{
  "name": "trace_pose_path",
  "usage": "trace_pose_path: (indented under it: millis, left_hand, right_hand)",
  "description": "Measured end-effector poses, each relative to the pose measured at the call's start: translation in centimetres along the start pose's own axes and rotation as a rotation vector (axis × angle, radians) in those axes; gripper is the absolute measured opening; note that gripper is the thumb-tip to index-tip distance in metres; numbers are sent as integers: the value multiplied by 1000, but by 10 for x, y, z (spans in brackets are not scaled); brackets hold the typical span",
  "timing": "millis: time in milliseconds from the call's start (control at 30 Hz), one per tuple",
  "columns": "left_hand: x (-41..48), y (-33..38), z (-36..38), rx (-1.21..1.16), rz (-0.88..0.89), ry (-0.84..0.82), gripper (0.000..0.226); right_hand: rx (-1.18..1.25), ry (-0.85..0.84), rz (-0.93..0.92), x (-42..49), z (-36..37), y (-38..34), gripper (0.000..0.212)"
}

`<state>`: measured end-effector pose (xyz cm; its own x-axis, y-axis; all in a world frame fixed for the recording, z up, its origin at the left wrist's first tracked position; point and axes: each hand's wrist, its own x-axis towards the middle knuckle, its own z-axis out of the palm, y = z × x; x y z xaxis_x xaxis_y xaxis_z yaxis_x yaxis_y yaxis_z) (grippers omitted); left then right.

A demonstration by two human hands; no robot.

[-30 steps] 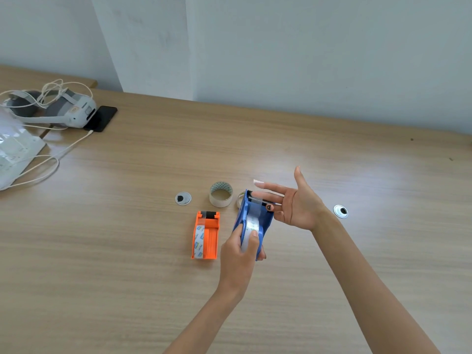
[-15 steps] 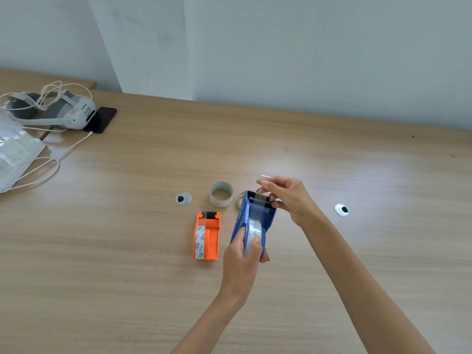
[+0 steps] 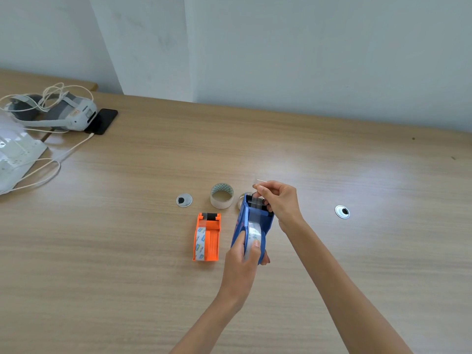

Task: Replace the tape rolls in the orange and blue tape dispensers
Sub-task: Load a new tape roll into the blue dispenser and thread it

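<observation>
- The left hand is clamping the blue dispenser and its clear roll, lifted off the worktop.
- The right hand is pinching the tape end above the cutter; it risks slipping free, sticking back or tearing crooked.
- The orange dispenser is lying just left of the left hand, already loaded, so a swing could be knocking it.

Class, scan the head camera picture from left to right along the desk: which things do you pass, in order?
White headset → black phone → left metal disc → orange tape dispenser → blue tape dispenser, held in both hands → right metal disc.
</observation>
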<state>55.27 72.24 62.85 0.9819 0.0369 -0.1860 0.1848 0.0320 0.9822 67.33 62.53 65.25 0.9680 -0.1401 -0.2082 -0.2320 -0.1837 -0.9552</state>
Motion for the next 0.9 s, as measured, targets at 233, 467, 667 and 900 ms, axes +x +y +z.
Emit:
trace_pose_path:
  millis: [233,467,667,900]
  left_hand:
    - [0,-4,1,-19,-22,22,20]
    - [4,0,5,-77,56,108,18]
    - [0,-1,11,-120,111,137,23]
    - [-3,-2,12,-164,147,117,38]
  right_hand:
    - [18,40,-1,-4,1,2,12]
    - [155,262,-43,-38,-9,12,7]
    - [259,353,63,-48,-1,30,11]
    - [202,345,15,-41,0,37,13]
